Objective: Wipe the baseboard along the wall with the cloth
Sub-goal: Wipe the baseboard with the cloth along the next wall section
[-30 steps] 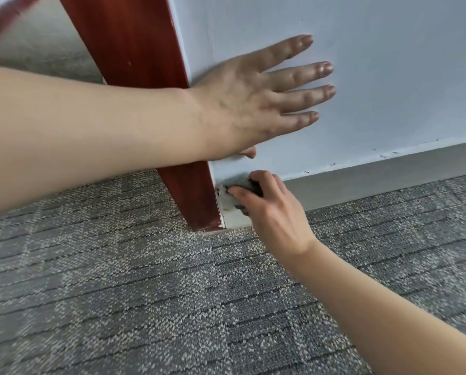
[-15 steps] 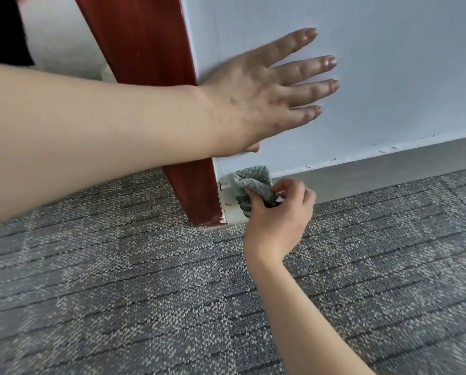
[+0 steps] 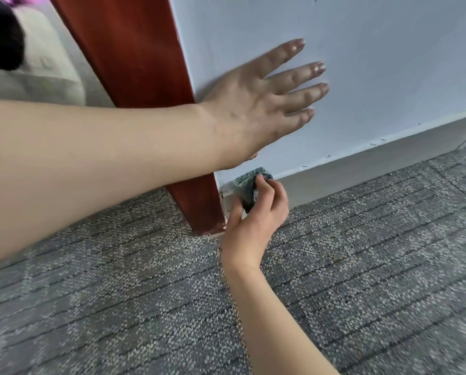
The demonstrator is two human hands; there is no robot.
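Compared with a second ago, the right hand (image 3: 253,215) has turned, so the bunched grey cloth (image 3: 245,185), pinched between thumb and curled fingers, now shows against the baseboard (image 3: 361,169) end beside the red door frame (image 3: 134,63), while the left hand (image 3: 256,109) stays flat with spread fingers on the wall (image 3: 375,58).

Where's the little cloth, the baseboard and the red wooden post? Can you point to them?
Small grey-blue bunched cloth (image 3: 244,185): head view, on its folded top.
Pale grey baseboard strip (image 3: 361,166): head view, its bare front face.
Glossy red-brown wooden post (image 3: 134,50): head view, its broad upper face.
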